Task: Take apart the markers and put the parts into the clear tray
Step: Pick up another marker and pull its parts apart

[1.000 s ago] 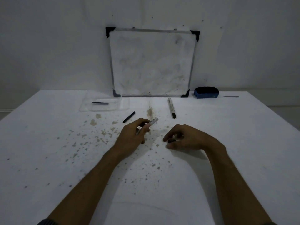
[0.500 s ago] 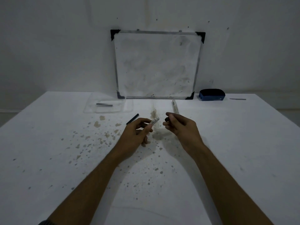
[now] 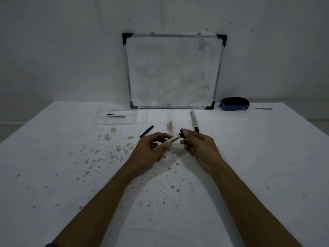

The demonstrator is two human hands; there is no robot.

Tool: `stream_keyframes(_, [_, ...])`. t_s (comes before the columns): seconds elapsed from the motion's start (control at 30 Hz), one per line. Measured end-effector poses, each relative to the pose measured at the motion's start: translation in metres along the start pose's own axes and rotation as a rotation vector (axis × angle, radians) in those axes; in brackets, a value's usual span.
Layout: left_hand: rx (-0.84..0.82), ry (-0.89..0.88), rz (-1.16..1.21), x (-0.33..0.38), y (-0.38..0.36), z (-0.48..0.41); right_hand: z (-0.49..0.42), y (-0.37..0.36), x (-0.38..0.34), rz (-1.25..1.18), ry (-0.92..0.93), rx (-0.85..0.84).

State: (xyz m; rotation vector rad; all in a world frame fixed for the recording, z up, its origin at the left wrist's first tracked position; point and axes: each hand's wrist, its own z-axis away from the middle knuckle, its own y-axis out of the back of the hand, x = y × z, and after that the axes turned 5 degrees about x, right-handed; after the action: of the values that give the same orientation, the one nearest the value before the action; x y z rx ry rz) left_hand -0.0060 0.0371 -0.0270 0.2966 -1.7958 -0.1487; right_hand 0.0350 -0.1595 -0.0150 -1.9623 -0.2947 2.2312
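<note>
My left hand [image 3: 153,148] holds a white marker barrel [image 3: 173,139] tilted up to the right, just above the table. My right hand [image 3: 197,145] pinches a small black marker part [image 3: 181,135] against the barrel's upper end. A second whole marker [image 3: 194,121] lies on the table just beyond my right hand. A loose black piece [image 3: 146,133] lies beyond my left hand. The clear tray [image 3: 142,120] sits at the back left with a dark slim marker part [image 3: 115,115] inside it.
A small whiteboard [image 3: 174,72] leans on the wall at the back of the white table [image 3: 267,157]. A blue eraser [image 3: 234,104] and a thin grey strip [image 3: 263,108] lie to its right. Brown stains speckle the table's middle.
My right hand lifted off the table with the small black part and moved left and forward up to the end of the barrel. My left hand stayed nearly in place.
</note>
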Motion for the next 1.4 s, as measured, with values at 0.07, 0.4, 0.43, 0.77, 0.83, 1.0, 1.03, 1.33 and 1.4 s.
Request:
stream_keyframes(0.07, [-0.004,-0.004,-0.036,-0.002,0.0,0.0,0.0,0.0,0.001,0.177,0.169,0.056])
stream_keyframes(0.4, [-0.035,0.027,0.042,0.003,0.002,0.0,0.001,-0.001,-0.001,0.314,0.344,-0.063])
stream_keyframes(0.43, [-0.037,0.036,0.043,0.003,0.003,0.0,0.001,0.0,-0.001,0.306,0.343,-0.077])
stream_keyframes(0.77, [-0.054,0.059,-0.01,-0.001,0.008,-0.002,-0.003,0.0,0.003,0.269,0.279,-0.18])
stream_keyframes(0.83, [-0.048,0.078,0.016,0.001,0.005,-0.001,-0.002,-0.003,0.004,0.302,0.31,-0.147])
stream_keyframes(1.0, [0.11,0.153,0.205,0.013,0.0,-0.005,0.002,-0.009,0.008,0.414,0.447,0.002])
stream_keyframes(1.03, [0.145,0.156,0.226,0.016,0.001,-0.007,0.002,-0.008,0.007,0.437,0.452,0.021])
stream_keyframes(1.33, [0.169,0.19,0.208,0.032,-0.016,-0.033,0.004,-0.01,0.009,0.587,0.371,-0.011])
stream_keyframes(1.4, [0.15,0.205,0.196,0.033,-0.023,-0.039,0.002,-0.008,0.008,0.6,0.368,0.023])
